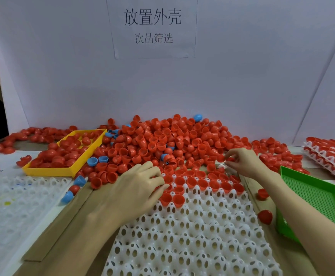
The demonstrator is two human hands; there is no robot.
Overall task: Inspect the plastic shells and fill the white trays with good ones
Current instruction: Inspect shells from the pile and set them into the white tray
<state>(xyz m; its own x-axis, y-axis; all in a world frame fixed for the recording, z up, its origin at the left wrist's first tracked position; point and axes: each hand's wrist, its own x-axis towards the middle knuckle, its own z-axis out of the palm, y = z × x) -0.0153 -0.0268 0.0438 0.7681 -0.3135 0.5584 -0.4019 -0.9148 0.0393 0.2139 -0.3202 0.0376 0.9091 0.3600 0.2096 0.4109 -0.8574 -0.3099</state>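
The shells (162,140), small red plastic cups heaped across the far table, look light, stiff and slick, so a fingertip pinch at the rim should serve best; squeezing hard might crack a thin wall. The right hand (242,160) pinches one red shell at the pile's near edge. The left hand (140,182) rests curled on the tray (192,232), fingertips at the filled cups; whether it holds a shell I cannot tell. A sign (152,26) on the far wall reads 放置外壳, 次品筛选.
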